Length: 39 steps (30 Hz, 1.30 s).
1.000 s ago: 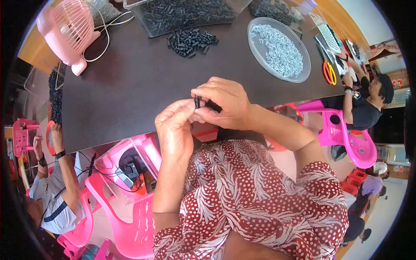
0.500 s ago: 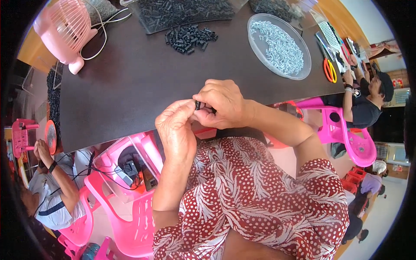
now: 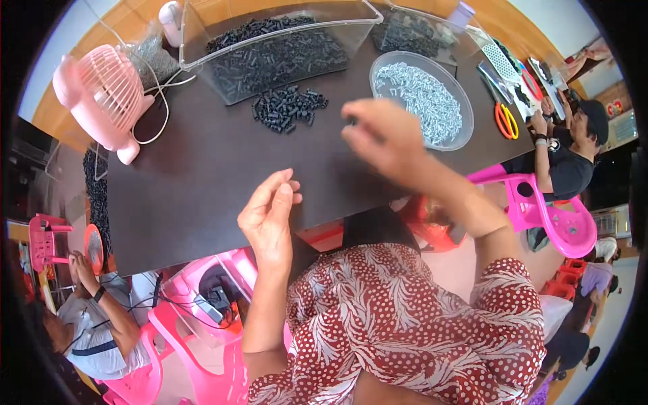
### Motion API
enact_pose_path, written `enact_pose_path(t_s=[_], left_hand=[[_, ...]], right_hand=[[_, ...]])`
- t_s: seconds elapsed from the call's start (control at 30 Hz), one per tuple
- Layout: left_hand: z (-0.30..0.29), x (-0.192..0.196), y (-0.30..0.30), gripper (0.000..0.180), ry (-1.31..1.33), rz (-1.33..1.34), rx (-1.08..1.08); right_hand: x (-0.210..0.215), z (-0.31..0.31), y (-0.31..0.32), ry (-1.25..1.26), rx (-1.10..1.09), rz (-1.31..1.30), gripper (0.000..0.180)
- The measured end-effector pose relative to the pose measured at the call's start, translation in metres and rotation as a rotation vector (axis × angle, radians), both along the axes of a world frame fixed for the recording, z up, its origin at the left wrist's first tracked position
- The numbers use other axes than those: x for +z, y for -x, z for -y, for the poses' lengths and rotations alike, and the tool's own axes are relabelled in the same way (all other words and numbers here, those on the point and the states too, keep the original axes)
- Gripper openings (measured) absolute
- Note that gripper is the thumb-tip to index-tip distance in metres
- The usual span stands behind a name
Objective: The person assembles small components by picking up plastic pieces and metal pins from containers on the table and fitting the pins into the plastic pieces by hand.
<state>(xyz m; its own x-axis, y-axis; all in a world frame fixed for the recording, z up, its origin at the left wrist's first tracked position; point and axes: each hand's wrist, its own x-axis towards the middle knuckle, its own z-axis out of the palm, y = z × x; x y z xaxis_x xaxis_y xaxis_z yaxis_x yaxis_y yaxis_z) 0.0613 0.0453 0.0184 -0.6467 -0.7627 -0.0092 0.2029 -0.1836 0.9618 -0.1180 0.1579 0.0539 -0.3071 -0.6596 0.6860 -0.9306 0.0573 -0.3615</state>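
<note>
Over the near middle of the dark table, my left hand (image 3: 266, 214) has its fingers loosely extended, with nothing visible in them. My right hand (image 3: 388, 138) is farther forward, smeared by motion, just before the shallow clear dish. Between its thumb and finger a small black plastic piece (image 3: 351, 121) shows, partly hidden. Small silvery metal pieces (image 3: 432, 101) lie in the round dish (image 3: 467, 128). Left of my right hand, a loose heap of short black plastic pieces (image 3: 287, 108) rests on the table.
A large clear bin (image 3: 283, 30) of black pieces stands behind the heap. A pink fan (image 3: 101, 101) with a white cable is at the left. Orange-handled scissors (image 3: 505, 121) lie right of the dish. Co-workers sit on both sides, and pink chairs (image 3: 202, 358) stand below the table.
My hands were together around the small black piece; now they are apart. The right hand has moved forward and right with the piece. The view has shifted slightly.
</note>
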Motion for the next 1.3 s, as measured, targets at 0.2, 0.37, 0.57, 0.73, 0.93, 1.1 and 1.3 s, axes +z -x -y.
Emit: enact_pose_path(t_s=[0.2,0.37,0.57,0.73,0.93,1.1,1.3], left_hand=[[0.024,-0.008,0.023,0.015,0.422,0.239,0.029],[0.038,-0.006,0.047,0.021,1.075,0.429,0.132],[0.029,0.002,0.069,0.020,1.219,0.404,0.108],[0.017,-0.002,0.096,0.019,1.376,0.448,0.095],[0.021,-0.017,0.113,0.018,1.498,0.628,0.037],[0.016,-0.012,0.109,0.016,1.456,0.597,0.045],[0.018,-0.006,0.065,0.015,1.008,0.511,-0.006]], right_hand=[[0.033,0.000,0.106,0.062,-0.219,0.322,0.030],[0.038,0.006,0.196,0.082,-0.581,-0.107,0.033],[0.042,0.012,0.246,0.196,-0.364,-0.179,0.021],[0.060,0.025,0.244,0.234,-0.209,-0.272,0.014],[0.074,0.039,0.267,-0.013,-0.634,-0.449,0.014],[0.074,0.030,0.269,-0.275,-0.697,-0.321,0.020],[0.071,0.025,0.181,0.020,-0.367,-0.295,0.016]])
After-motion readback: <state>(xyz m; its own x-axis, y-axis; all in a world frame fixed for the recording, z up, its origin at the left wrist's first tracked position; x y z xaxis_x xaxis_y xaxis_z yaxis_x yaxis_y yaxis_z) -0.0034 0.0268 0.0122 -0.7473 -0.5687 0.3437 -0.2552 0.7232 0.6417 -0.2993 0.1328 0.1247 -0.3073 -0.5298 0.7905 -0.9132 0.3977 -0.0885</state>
